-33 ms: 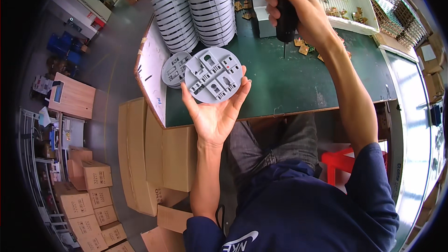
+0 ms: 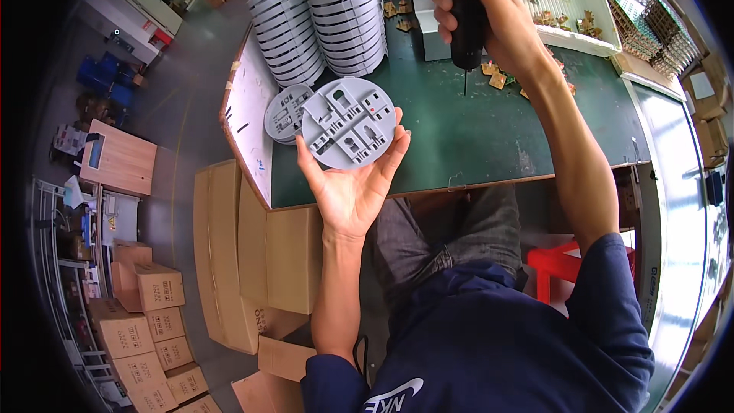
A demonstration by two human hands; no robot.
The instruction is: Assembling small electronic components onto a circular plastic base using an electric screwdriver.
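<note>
My left hand (image 2: 352, 195) grips a round grey plastic base (image 2: 349, 124) by its rim, thumb on one side and fingers on the other. Its moulded slots and raised blocks face up. In my right hand (image 2: 501, 19) is a black electric screwdriver (image 2: 467, 40), its thin bit pointing down over the green table, apart from the base. Left of the held base, and partly behind it, lies a small pile of similar round grey parts (image 2: 285, 113). Beneath the screwdriver hand, small brass-coloured metal pieces (image 2: 498, 78) lie scattered.
Tall stacks of grey round parts (image 2: 348, 23) stand at the table's far left. A grey box-like fixture (image 2: 437, 47) sits at the back, beside a white tray (image 2: 604, 47) with gloves and brass pieces. The green table (image 2: 428, 145) has a raised left edge; cardboard boxes (image 2: 290, 252) stand below.
</note>
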